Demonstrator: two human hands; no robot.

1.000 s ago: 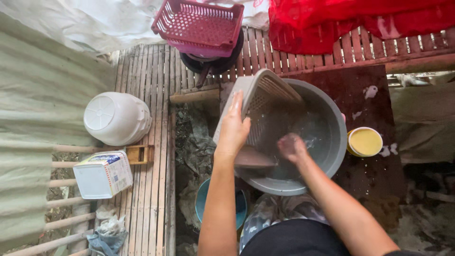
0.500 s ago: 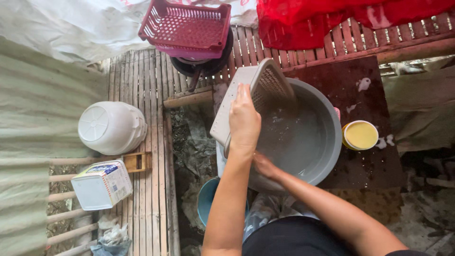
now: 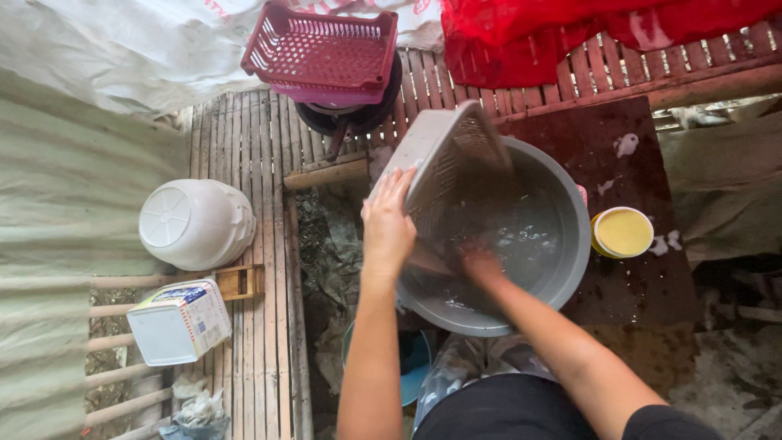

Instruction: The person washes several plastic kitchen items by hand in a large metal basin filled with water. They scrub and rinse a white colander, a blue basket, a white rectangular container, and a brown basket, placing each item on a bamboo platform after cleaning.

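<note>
My left hand (image 3: 388, 220) grips the outer side of a grey plastic basket (image 3: 448, 167) that stands tilted on edge inside a large grey basin (image 3: 570, 244) of water. My right hand (image 3: 481, 265) reaches down into the basin at the basket's lower edge, its fingers wet and partly hidden in the water. Whether it holds anything there cannot be told.
A pink slotted basket (image 3: 322, 41) sits over a dark pot at the back. An upturned white bucket (image 3: 195, 222) and a white box (image 3: 179, 322) lie on the bamboo slats at left. A small yellow tub (image 3: 623, 232) stands right of the basin. Red cloth (image 3: 570, 28) hangs behind.
The basket has been tipped up and shifted toward the basin's far left rim. My right hand went under my left arm, then came back down into the water.
</note>
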